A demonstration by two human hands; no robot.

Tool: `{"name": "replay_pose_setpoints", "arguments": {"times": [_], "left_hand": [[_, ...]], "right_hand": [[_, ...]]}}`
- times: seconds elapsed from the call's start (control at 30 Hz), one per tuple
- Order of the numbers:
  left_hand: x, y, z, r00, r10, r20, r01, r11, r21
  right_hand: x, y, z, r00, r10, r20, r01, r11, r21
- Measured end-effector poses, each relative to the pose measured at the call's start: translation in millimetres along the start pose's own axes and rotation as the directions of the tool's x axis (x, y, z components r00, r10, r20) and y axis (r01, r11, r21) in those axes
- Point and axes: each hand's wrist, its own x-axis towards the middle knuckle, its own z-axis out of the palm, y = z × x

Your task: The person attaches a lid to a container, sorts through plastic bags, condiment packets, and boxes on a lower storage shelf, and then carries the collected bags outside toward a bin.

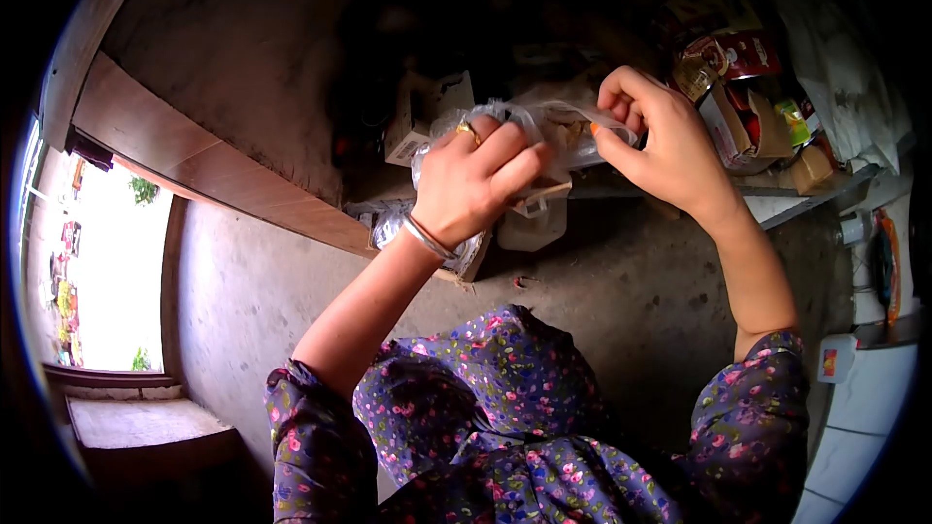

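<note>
A clear plastic bag [563, 116] stretches between my two hands in front of a dim shelf. My left hand [476, 175], with a ring and bangles, is closed on the bunched side of the bag. At the other side, my right hand [650, 131] pinches the bag's edge between thumb and curled fingers. What lies inside the bag is hard to make out. Behind my left hand stands an open white carton [432, 112]. Below the bag, a whitish translucent container [534, 226] is partly hidden.
Right of my hands, an open cardboard box [743, 131] with packets sits on the shelf, and red packets [743, 53] are piled behind it. A wooden ledge [233, 180] runs along the left wall. A bright doorway [116, 272] lies at far left.
</note>
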Motion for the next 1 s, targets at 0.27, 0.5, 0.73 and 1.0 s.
{"name": "replay_pose_setpoints", "arguments": {"times": [0.27, 0.5, 0.73, 1.0], "left_hand": [[-11.1, 19.2, -11.4, 0.998, 0.060, -0.005, -0.060, 0.998, 0.014], [-23.1, 25.2, -4.3, 0.998, 0.054, -0.015, -0.054, 0.998, 0.008], [-18.0, 18.6, -8.7, 0.998, -0.061, 0.004, 0.061, 0.995, -0.078], [6.2, 5.9, -33.9, 0.876, -0.476, -0.072, 0.430, 0.840, -0.331]], "right_hand": [[-1.1, -6.1, -6.1, 0.990, 0.137, -0.022, -0.133, 0.981, 0.143], [-16.8, -13.8, -6.8, 0.996, 0.083, 0.034, -0.085, 0.994, 0.067], [-30.3, 3.6, 2.2, 0.995, -0.062, 0.079, 0.051, 0.990, 0.132], [17.9, 64.2, 58.1, 0.997, 0.063, -0.051, -0.026, 0.843, 0.538]]}}
